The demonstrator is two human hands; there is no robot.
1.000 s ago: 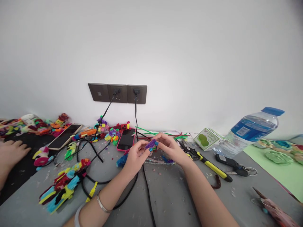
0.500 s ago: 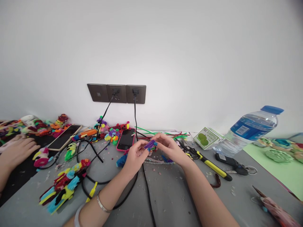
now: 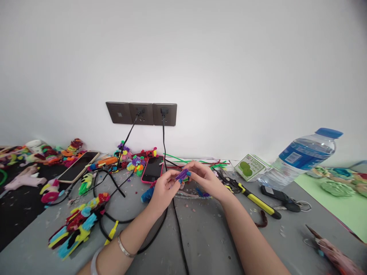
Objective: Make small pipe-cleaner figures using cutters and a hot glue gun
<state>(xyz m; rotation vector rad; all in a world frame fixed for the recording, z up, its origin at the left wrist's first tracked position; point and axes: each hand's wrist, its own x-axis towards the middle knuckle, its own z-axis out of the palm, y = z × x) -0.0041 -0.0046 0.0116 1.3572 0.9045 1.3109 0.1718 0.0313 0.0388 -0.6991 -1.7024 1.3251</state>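
My left hand (image 3: 163, 189) and my right hand (image 3: 205, 178) meet above the grey table (image 3: 200, 236), both pinching a small purple pipe-cleaner piece (image 3: 182, 174) with blue bits at its ends. The fingers of each hand are closed around it. Just beyond them lies a pink-cased phone (image 3: 153, 168) with a black cable (image 3: 164, 141) running to the wall sockets (image 3: 142, 113). A blue fuzzy piece (image 3: 146, 195) rests on the table below my left hand.
Colourful pipe-cleaner figures (image 3: 76, 223) lie at the left, with another phone (image 3: 78, 165). At the right are yellow-handled pliers (image 3: 252, 198), a car key (image 3: 282, 199), a green box (image 3: 251, 166), a tilted water bottle (image 3: 301, 156), a green mat (image 3: 335, 198) and scissors (image 3: 329, 252).
Another person's hand that rested on the dark mat at the far left has withdrawn out of view. My own hands have stayed in place on the purple piece.
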